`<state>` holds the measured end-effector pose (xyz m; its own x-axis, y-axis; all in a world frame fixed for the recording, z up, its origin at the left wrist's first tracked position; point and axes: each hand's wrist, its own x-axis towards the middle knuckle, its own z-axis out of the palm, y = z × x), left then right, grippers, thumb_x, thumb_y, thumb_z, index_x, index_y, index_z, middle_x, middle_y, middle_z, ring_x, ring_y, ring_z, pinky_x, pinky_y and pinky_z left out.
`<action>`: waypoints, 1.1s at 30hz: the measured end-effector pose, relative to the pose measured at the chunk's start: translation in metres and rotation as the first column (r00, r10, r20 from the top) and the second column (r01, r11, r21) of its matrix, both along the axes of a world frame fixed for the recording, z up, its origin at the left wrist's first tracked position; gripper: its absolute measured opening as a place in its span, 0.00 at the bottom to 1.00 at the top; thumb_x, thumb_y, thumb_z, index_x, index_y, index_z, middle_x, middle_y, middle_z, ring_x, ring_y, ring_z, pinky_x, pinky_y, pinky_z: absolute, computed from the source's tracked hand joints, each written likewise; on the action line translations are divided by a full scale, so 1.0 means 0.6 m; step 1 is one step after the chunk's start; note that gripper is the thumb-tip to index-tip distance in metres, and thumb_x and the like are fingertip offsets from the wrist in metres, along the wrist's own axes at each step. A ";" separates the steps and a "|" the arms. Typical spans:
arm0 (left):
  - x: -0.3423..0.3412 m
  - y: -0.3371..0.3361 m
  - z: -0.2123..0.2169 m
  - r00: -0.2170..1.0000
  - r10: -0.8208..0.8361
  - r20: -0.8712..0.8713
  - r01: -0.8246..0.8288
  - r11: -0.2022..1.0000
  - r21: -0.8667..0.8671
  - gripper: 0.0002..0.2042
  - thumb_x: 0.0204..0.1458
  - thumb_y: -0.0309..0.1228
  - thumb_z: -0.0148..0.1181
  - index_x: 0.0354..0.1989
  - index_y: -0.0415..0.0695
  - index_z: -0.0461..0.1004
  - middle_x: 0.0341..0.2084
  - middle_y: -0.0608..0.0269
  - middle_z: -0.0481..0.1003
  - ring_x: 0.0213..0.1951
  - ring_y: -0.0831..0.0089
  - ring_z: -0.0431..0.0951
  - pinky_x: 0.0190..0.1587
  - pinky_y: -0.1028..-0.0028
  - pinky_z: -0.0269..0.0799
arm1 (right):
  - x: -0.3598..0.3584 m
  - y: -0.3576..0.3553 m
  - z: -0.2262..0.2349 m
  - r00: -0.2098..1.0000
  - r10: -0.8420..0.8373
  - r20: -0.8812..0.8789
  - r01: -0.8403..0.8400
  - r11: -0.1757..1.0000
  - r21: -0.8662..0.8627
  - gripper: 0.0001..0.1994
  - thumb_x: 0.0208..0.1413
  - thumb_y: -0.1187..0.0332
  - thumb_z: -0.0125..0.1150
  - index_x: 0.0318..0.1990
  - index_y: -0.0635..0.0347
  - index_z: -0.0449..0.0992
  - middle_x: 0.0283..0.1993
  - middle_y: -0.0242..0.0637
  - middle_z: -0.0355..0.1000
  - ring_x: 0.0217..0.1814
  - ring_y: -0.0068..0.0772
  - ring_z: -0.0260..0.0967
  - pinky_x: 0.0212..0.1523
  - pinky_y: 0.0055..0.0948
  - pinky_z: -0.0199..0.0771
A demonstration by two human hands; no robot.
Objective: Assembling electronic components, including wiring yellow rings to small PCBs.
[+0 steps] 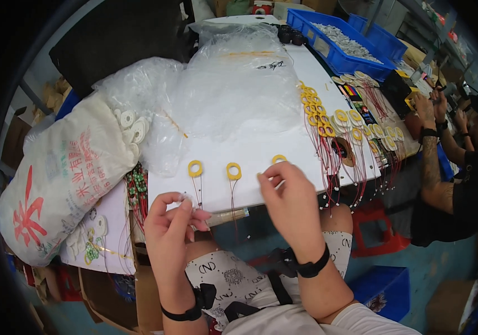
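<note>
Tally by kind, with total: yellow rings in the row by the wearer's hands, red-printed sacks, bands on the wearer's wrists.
Yellow rings: 3 (one partly behind the right hand)
Sack: 1
Wristbands: 2
Total: 6

Left hand (176,222): fingers curled, the thumb close to the index finger.
Right hand (292,195): thumb and index finger brought together, pointing leftward.
Left forearm (173,290): almost upright.
Right forearm (324,291): slanting up toward left.
Both hands: well apart.
</note>
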<state>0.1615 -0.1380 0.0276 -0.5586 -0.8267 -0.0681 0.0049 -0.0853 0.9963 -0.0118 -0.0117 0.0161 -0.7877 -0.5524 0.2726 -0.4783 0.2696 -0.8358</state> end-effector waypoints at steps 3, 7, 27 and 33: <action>0.027 0.011 -0.032 0.997 -0.008 -0.076 0.019 0.991 0.135 0.05 0.63 0.27 0.54 0.42 0.38 0.69 0.28 0.47 0.82 0.25 0.77 0.79 0.25 0.82 0.67 | 0.030 -0.031 -0.013 0.994 0.082 -0.072 -0.072 0.988 0.139 0.13 0.57 0.64 0.67 0.35 0.64 0.72 0.34 0.47 0.72 0.33 0.49 0.74 0.34 0.43 0.73; 0.044 0.043 -0.063 0.994 -0.022 -0.110 0.047 0.972 0.229 0.06 0.65 0.29 0.52 0.42 0.38 0.69 0.28 0.47 0.82 0.26 0.73 0.81 0.26 0.82 0.69 | 0.044 -0.061 -0.031 0.984 0.074 -0.160 -0.008 0.924 0.381 0.19 0.55 0.57 0.69 0.34 0.66 0.72 0.33 0.48 0.71 0.30 0.52 0.74 0.30 0.42 0.76; 0.030 0.143 -0.115 0.967 -0.021 -0.254 0.202 0.674 0.711 0.19 0.68 0.35 0.50 0.61 0.34 0.69 0.50 0.45 0.78 0.46 0.61 0.84 0.46 0.75 0.81 | 0.080 0.147 -0.025 0.720 0.311 0.620 -0.327 0.940 -0.093 0.07 0.60 0.77 0.64 0.45 0.65 0.79 0.34 0.35 0.80 0.30 0.17 0.73 0.31 0.17 0.71; 0.005 0.166 -0.118 0.967 -0.021 -0.255 0.213 0.618 0.757 0.28 0.70 0.47 0.38 0.63 0.31 0.65 0.56 0.40 0.74 0.54 0.54 0.79 0.55 0.67 0.78 | 0.071 0.160 -0.045 0.923 0.268 0.277 -0.267 0.963 -0.041 0.09 0.55 0.80 0.67 0.43 0.64 0.83 0.39 0.38 0.79 0.35 0.25 0.74 0.32 0.22 0.72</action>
